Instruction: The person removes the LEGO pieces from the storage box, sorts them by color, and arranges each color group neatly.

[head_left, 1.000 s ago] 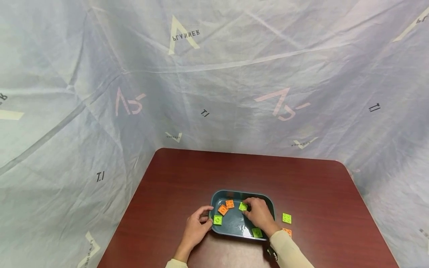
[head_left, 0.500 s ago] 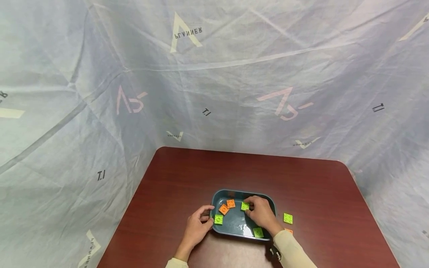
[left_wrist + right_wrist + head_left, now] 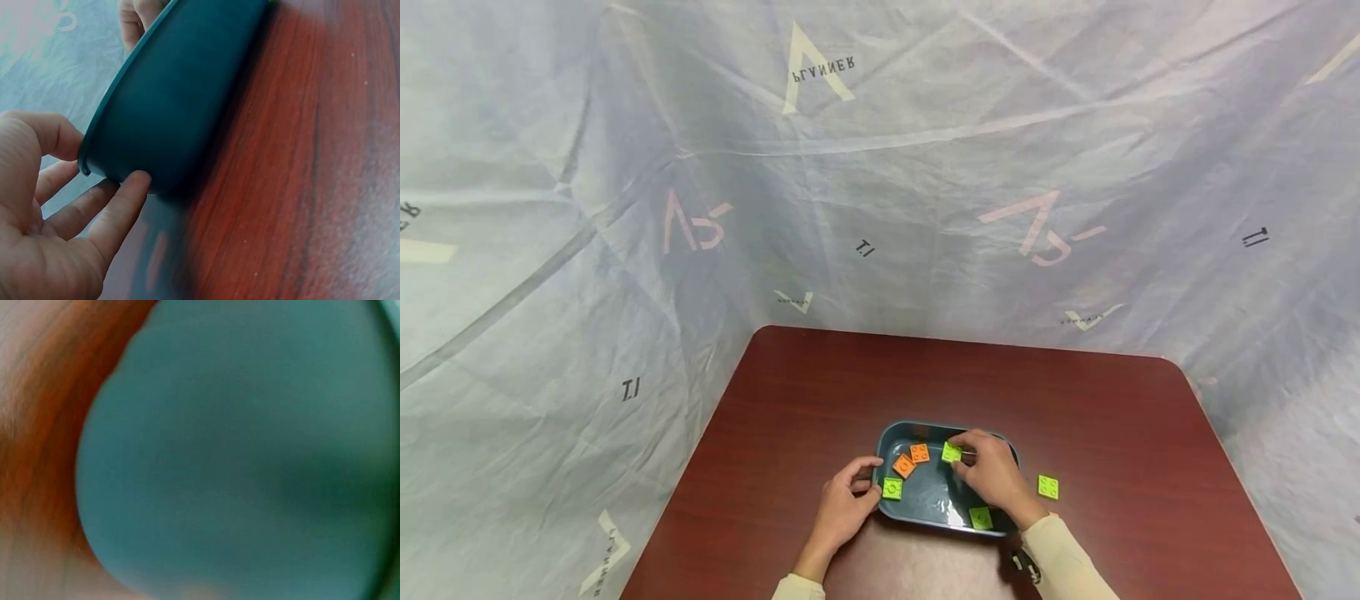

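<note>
A dark teal tray [image 3: 925, 504] lies on the table. My left hand [image 3: 842, 508] grips its left end; in the left wrist view the fingers [image 3: 122, 209] press against the outer wall, up by the rim. Over the tray's far right part, my right hand [image 3: 996, 477] pinches a lime-green toy building block [image 3: 951, 452] between thumb and fingers. Inside the tray lie one orange block [image 3: 904, 466], another orange block [image 3: 920, 452], a green block [image 3: 892, 488] at left and a green block [image 3: 981, 518] near the front right. The right wrist view is filled by the blurred tray [image 3: 237, 437].
One green block [image 3: 1048, 487] lies on the reddish-brown table [image 3: 820, 375], right of the tray. By the right cuff [image 3: 1060, 550] is a dark wrist device [image 3: 1025, 564]. Pale printed sheeting [image 3: 925, 208] hangs behind and on both sides of the table.
My right hand has shifted the pinched green block slightly toward the tray's far side. An orange block on the table at right has become hidden behind the right forearm. The left hand stays put.
</note>
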Demonstrator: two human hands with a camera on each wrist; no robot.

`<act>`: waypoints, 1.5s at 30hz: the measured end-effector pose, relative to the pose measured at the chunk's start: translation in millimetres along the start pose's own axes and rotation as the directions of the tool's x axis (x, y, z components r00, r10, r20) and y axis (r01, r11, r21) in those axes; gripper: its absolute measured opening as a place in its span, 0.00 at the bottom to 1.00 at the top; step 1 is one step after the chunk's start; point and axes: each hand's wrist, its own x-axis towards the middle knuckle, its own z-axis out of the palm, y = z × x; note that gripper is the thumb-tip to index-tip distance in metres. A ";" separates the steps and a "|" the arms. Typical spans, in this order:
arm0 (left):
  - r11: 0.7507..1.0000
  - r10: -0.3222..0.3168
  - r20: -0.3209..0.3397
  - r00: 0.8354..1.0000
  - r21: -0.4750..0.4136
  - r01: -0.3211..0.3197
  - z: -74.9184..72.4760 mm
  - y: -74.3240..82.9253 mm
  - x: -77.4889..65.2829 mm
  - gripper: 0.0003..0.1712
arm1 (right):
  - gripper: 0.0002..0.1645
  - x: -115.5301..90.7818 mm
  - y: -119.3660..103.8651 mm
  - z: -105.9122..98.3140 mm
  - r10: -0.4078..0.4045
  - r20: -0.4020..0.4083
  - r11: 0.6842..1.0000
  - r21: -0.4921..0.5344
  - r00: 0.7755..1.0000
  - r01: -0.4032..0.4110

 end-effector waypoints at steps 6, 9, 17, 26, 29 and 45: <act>1.000 0.014 -0.001 1.000 -0.026 -0.014 0.0 -0.1 -1.0 0.21 | 0.23 -4.8 -3.5 -10.6 0.014 -0.045 0.999 0.047 0.999 -0.012; 1.000 0.011 -0.002 1.000 -0.027 -0.011 -0.1 -0.6 -1.1 0.21 | 0.23 -6.6 -5.5 -15.1 0.018 -0.049 0.998 0.062 0.999 -0.015; 0.998 0.003 0.018 1.000 -0.060 -0.002 -0.8 0.0 -1.3 0.22 | 0.24 -19.6 0.0 -30.8 -0.042 -0.101 0.998 0.043 0.994 0.047; 0.997 -0.012 0.035 0.999 -0.075 0.015 -2.0 -0.3 -0.9 0.22 | 0.24 -34.1 16.4 -57.1 -0.068 -0.130 0.998 -0.009 0.989 0.067; 0.996 -0.017 0.039 0.999 -0.083 0.020 -1.3 -0.4 -0.9 0.22 | 0.23 -36.8 20.8 -67.2 -0.072 -0.152 0.997 -0.035 0.986 0.067; 0.996 -0.034 0.035 0.999 -0.081 0.037 0.0 1.4 -0.9 0.22 | 0.24 -55.3 42.5 -116.5 -0.070 -0.173 0.988 -0.148 0.982 0.045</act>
